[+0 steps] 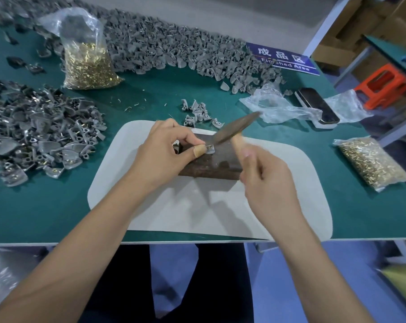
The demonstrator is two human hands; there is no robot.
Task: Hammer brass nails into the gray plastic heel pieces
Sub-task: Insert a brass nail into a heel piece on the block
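From the head camera, the left hand (167,150) pinches a small gray plastic heel piece (209,149) between its bandaged thumb and forefinger, holding it on top of a dark brown rusty metal block (211,164); the block sits on a white rounded mat (197,206), which lies on the green table (46,206); the right hand (264,176) is curled around the pale wooden handle of a hammer (234,130), whose dark head is motion-blurred and tilted, its lower end right at the heel piece; just beyond the block lies a small cluster of gray heel pieces (197,113); to the left is a heap of gray heel pieces with brass nails showing (41,136), and along the far edge runs a long pile of gray heel pieces (174,50); a clear plastic bag of brass nails (87,64) stands at the far left, another clear bag of brass nails (372,162) lies to the right; a blue sign (283,59) reads "Finished Area"; a black phone (318,106) rests near crumpled clear plastic (274,106).
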